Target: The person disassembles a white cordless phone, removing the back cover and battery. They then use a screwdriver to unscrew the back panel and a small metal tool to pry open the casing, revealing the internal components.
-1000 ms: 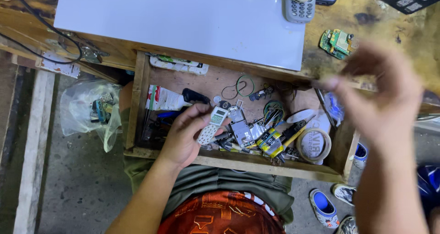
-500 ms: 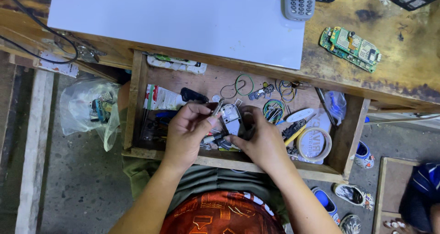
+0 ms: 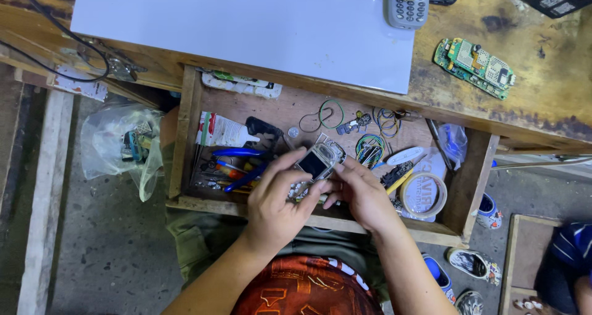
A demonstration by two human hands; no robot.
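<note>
Over an open wooden drawer (image 3: 185, 136) crowded with small tools, both hands closed on a small silver phone (image 3: 317, 162), the left hand (image 3: 277, 201) pinching its lower end and the right hand (image 3: 364, 195) gripping from the other side. Blue-handled pliers (image 3: 243, 167) lay just left of the hands, a tape roll (image 3: 423, 195) to their right. Beyond, a white board (image 3: 246, 25), a grey handset (image 3: 407, 4) and a green circuit board (image 3: 475, 65) lay on the workbench (image 3: 542, 105).
</note>
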